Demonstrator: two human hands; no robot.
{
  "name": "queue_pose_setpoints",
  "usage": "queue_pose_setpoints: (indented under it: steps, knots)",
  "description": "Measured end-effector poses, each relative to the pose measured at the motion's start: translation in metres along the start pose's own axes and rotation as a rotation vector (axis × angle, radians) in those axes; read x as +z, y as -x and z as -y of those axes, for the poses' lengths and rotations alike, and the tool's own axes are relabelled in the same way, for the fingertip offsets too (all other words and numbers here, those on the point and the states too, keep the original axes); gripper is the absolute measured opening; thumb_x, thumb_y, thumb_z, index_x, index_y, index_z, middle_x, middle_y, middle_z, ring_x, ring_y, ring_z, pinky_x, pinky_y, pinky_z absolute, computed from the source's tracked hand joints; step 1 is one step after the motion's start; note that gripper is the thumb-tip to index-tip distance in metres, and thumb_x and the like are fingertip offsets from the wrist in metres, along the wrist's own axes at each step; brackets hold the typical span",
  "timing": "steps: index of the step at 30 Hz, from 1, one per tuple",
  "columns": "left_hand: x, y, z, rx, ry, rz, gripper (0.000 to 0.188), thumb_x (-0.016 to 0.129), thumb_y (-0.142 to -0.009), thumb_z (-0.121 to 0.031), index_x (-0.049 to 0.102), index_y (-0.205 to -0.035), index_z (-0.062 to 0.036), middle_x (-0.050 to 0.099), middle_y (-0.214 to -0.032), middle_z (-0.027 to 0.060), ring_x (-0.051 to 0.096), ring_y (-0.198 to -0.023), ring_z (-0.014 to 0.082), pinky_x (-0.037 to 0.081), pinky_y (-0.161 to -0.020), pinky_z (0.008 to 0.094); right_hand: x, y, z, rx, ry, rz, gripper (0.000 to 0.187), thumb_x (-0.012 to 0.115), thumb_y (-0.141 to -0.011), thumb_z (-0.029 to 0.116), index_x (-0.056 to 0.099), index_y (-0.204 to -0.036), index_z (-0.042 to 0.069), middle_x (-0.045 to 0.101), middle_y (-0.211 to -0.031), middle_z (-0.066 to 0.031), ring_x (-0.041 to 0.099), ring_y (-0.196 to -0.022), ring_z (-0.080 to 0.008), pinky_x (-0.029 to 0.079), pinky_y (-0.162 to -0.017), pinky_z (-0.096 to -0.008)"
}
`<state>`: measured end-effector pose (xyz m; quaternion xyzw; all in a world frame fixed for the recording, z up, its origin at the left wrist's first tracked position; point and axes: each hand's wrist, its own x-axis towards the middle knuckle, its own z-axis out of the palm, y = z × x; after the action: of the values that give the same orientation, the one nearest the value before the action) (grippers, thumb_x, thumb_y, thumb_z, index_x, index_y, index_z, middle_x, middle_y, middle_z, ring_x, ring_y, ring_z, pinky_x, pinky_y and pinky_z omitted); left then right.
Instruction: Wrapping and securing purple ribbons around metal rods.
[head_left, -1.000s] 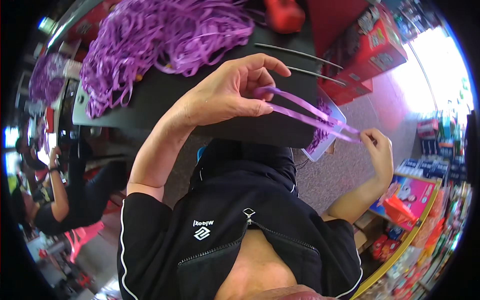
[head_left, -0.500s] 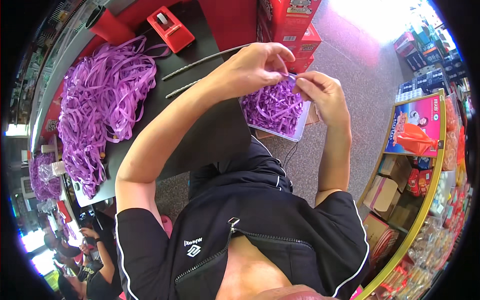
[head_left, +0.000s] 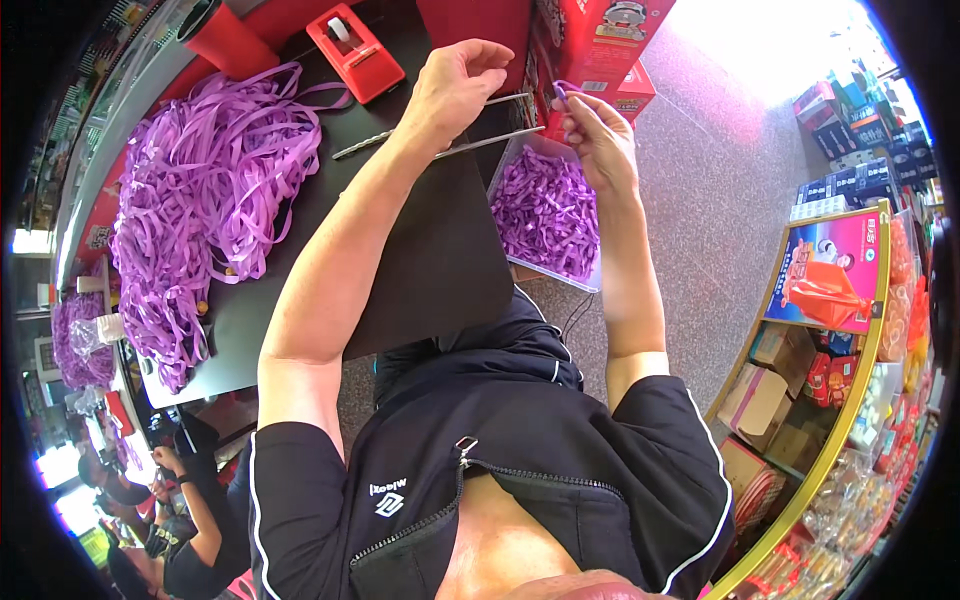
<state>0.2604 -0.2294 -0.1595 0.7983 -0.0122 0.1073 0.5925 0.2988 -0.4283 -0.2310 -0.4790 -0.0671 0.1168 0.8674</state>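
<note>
Above the far end of the dark table, my left hand [head_left: 455, 88] is raised, with a gap between its thumb and forefinger and nothing visible between them. My right hand [head_left: 603, 140] pinches a small folded piece of purple ribbon [head_left: 562, 90], held up past the rod tips. Two thin twisted metal rods [head_left: 490, 141] stick out over the table's right edge, partly behind my left wrist. Below them a white plastic bin [head_left: 598, 270] holds many short folded purple ribbon pieces [head_left: 545, 212]. A large tangle of long purple ribbon [head_left: 215, 170] lies on the table's left side.
A red tape dispenser [head_left: 357, 58] and a red cylinder [head_left: 228, 40] stand at the table's back. Red boxes [head_left: 605, 50] are stacked beyond the bin. A goods-filled shelf [head_left: 800, 380] stands at right. Another person [head_left: 190, 520] sits at lower left.
My hands, close together over the bin before, are now apart and farther forward. The left moved left and up; the right moved left and up with the ribbon piece.
</note>
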Motion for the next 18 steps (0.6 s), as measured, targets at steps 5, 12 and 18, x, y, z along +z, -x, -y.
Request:
queue_pose_setpoints:
  steps: [5,12,18]
  knots:
    - [-0.003,0.01,0.008,0.072,-0.195,-0.089,0.02,0.062,-0.085,-0.009,0.067,-0.104,-0.0027,0.068,-0.098,0.0057,0.062,-0.091,0.0106,0.048,-0.08,0.0237,0.011,-0.003,-0.018,0.104,-0.108,0.081,0.013,0.063,-0.088,0.006,0.064,-0.1,0.002,0.069,-0.09,-0.0137,0.059,-0.061,-0.0071,0.047,-0.054,-0.016]
    - [-0.007,0.015,0.003,0.197,-0.373,-0.05,0.02,0.066,-0.084,-0.018,0.069,-0.099,-0.0057,0.068,-0.099,0.007,0.065,-0.091,0.0191,0.049,-0.081,0.0288,0.017,-0.002,-0.037,0.157,-0.17,0.125,0.006,0.063,-0.088,0.007,0.059,-0.092,0.004,0.068,-0.087,-0.0126,0.059,-0.061,-0.0077,0.047,-0.054,-0.0156]
    - [-0.01,0.012,0.012,0.21,-0.371,-0.052,0.021,0.064,-0.084,-0.019,0.07,-0.098,-0.0048,0.064,-0.108,0.0077,0.063,-0.097,0.0211,0.048,-0.085,0.0299,0.028,-0.001,-0.043,0.136,-0.194,0.127,0.008,0.064,-0.087,0.007,0.06,-0.093,0.005,0.069,-0.087,-0.012,0.059,-0.062,-0.0079,0.048,-0.056,-0.0166]
